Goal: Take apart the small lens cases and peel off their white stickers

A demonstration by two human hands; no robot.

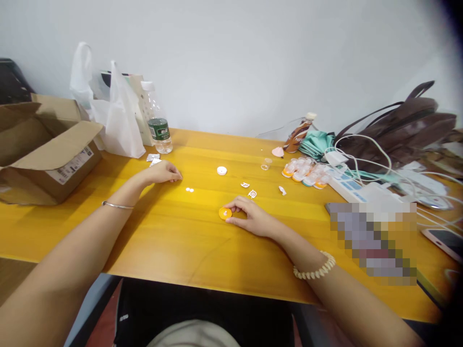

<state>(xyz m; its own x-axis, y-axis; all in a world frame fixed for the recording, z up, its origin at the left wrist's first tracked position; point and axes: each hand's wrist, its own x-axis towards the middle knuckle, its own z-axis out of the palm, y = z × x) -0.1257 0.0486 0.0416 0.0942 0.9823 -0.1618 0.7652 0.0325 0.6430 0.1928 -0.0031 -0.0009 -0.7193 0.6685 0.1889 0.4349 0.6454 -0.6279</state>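
My right hand (249,215) grips an orange round disc (221,213) by its edge, thumb and fingers around its right side. A small pale piece shows at the disc's centre. My left hand (164,172) rests low over the table at the left, fingertips pressed together; whatever they hold, if anything, is too small to make out. Two small white discs (189,190) lie just right of those fingertips. Farther back sits a white round cap-like part (222,170). White cut-out pieces (252,193) lie beyond my right hand, and a clear ring-shaped part (265,166) is behind them.
An open cardboard box (72,168), a white plastic bag (121,120) and a water bottle (159,130) stand at the left. On the right are clear-and-orange capsules (304,171), a brown-labelled bottle (299,135), a power strip (343,185), white cables, a dark bag (401,130) and a phone (443,241).
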